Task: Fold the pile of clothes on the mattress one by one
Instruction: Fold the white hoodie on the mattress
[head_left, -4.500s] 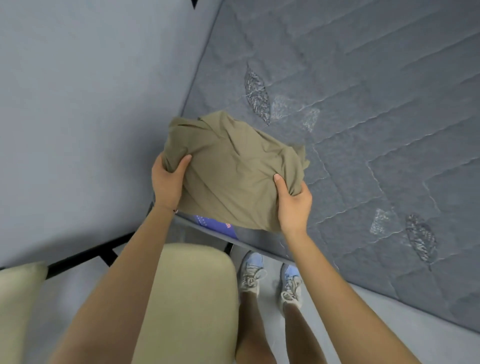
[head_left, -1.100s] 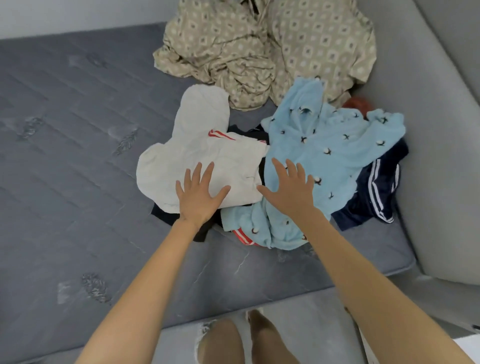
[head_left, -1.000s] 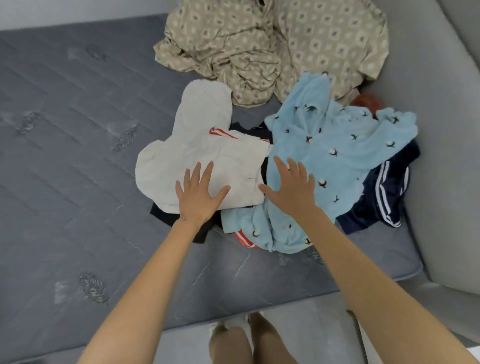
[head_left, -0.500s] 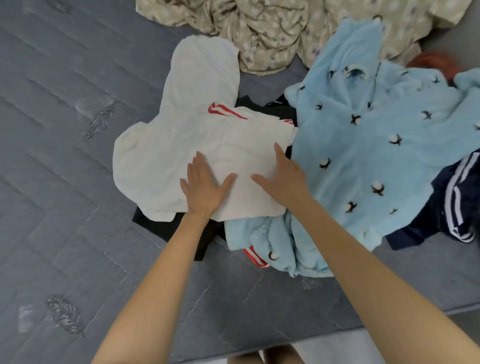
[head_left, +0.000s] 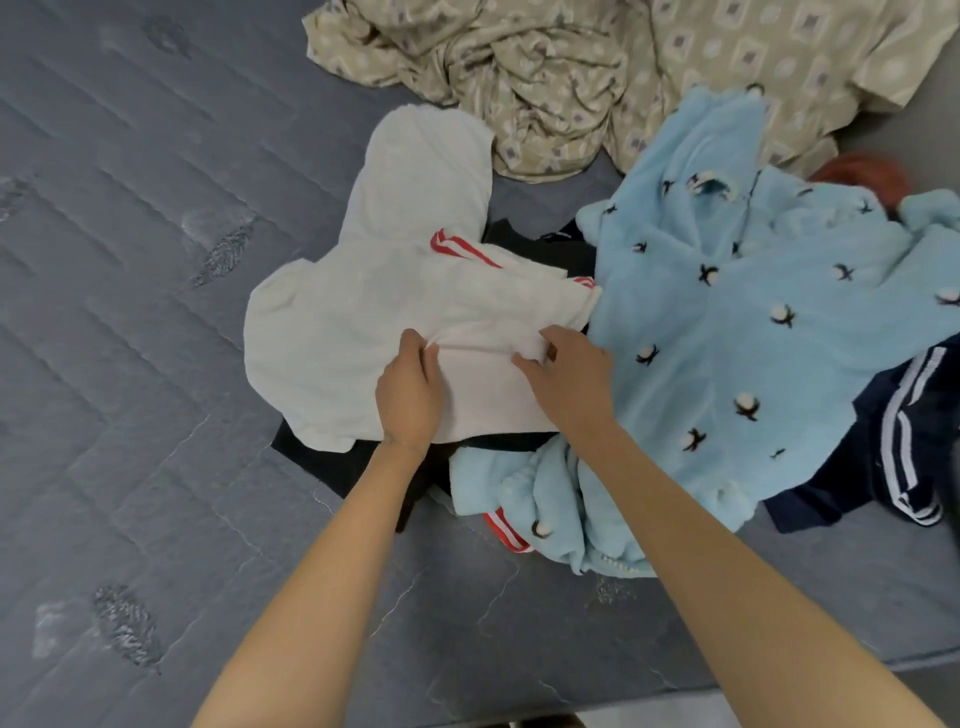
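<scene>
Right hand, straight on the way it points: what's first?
More of the white top, which the right hand pinches; its line runs up-left over that cloth toward the red stripe. Depth is hard to judge.

Head camera looks steeply down, close above mattress (head_left: 156, 312).

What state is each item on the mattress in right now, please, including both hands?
white garment: unfolded, bunched where both hands pinch it
left hand: pinching the white garment
right hand: pinching the white garment
light blue fleece: unfolded, crumpled
navy striped garment: crumpled, partly under the light blue fleece
black garment: mostly hidden under the white garment
beige patterned cloth: crumpled
</scene>
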